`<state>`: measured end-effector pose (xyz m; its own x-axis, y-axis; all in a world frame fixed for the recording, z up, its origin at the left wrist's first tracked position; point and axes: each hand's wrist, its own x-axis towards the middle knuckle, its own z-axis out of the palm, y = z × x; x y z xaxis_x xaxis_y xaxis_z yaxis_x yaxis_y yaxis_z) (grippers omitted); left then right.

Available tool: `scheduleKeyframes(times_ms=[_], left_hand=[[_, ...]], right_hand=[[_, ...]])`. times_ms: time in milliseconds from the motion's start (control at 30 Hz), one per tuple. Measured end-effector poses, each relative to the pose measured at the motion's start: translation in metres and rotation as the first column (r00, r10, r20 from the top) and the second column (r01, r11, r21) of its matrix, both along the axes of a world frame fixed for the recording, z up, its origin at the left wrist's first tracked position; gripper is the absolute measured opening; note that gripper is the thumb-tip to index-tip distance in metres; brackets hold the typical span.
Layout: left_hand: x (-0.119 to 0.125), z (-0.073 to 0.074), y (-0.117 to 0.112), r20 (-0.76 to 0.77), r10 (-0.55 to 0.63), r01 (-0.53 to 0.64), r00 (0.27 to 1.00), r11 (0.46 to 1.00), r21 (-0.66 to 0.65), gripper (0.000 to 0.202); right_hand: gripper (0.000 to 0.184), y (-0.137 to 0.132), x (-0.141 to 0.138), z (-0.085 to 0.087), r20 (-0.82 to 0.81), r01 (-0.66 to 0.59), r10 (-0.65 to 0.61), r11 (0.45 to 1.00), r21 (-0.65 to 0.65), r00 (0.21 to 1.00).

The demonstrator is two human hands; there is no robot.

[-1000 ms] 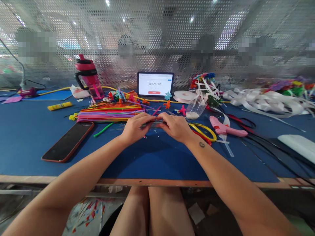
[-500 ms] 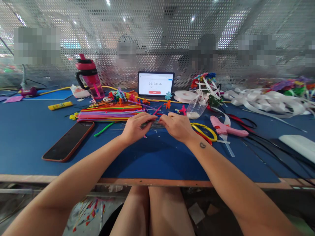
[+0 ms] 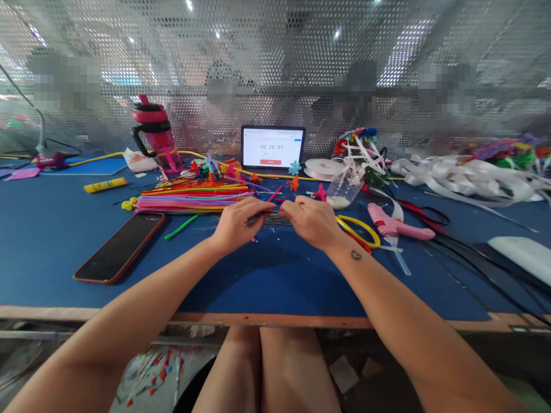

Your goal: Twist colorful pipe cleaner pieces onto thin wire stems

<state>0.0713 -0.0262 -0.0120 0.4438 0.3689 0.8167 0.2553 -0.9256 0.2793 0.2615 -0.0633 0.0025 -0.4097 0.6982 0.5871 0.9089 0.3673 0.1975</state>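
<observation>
We see both hands meeting over the middle of the blue table (image 3: pixel 275 287), forearms reaching in from the near edge. The left hand (image 3: pixel 239 223) pinches a slim dark piece (image 3: pixel 258 217) between thumb and fingers; it lies along the grip, mostly hidden, and points toward the right hand (image 3: pixel 312 223). That one has its fingertips drawn together just beside the piece's right end, though we cannot tell whether they grip it. Holding it low, with the tips almost meeting, probably gives fine control over something so thin. Loose wires (image 3: pixel 273 222) lie under and between the fingers, seemingly kept there for easy reach. A bundle of fuzzy sticks (image 3: pixel 189 199) lies sideways just beyond the left hand, likely so that single ones can be drawn out, and a green stick (image 3: pixel 181 227) rests apart, near the phone (image 3: pixel 121 246). To the right, we find a yellow loop (image 3: pixel 365 229) and a pink glue gun (image 3: pixel 398 225) on its side, perhaps set there to leave the middle free. At the far side a tablet (image 3: pixel 272 148) stands upright, facing us, presumably so its running clock can be read.
</observation>
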Motion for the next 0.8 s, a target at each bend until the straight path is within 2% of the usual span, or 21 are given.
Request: scheduleKeyframes(times_ms=[100, 267, 433, 633, 800], left_hand=[[0.0003, 0.0012, -0.001, 0.005, 0.002, -0.002, 1.0, 1.0, -0.016, 0.026], [0.0012, 0.0014, -0.0007, 0.032, 0.017, -0.017, 0.999, 1.0, 0.0, 0.021], [0.0011, 0.0, -0.0009, 0.014, -0.012, 0.012, 1.0, 1.0, 0.007, 0.023], [0.0007, 0.002, -0.002, 0.012, -0.009, 0.009, 1.0, 1.0, 0.007, 0.025], [0.0012, 0.0023, -0.0015, 0.039, -0.006, 0.006, 0.999, 1.0, -0.004, 0.023]], right_hand=[[0.042, -0.0005, -0.0001, 0.0018, -0.033, -0.036, 0.034, 0.999, -0.039, 0.999], [0.028, -0.0004, -0.0005, 0.0025, -0.058, -0.109, 0.105, 0.991, -0.075, 0.993], [0.031, -0.0001, -0.0012, 0.0016, -0.042, -0.073, 0.072, 0.996, -0.042, 0.997], [0.037, -0.0012, -0.0018, 0.0028, -0.055, -0.062, 0.058, 0.996, -0.068, 0.997], [0.023, 0.0004, -0.0004, 0.0036, -0.124, -0.158, 0.143, 0.98, -0.118, 0.982]])
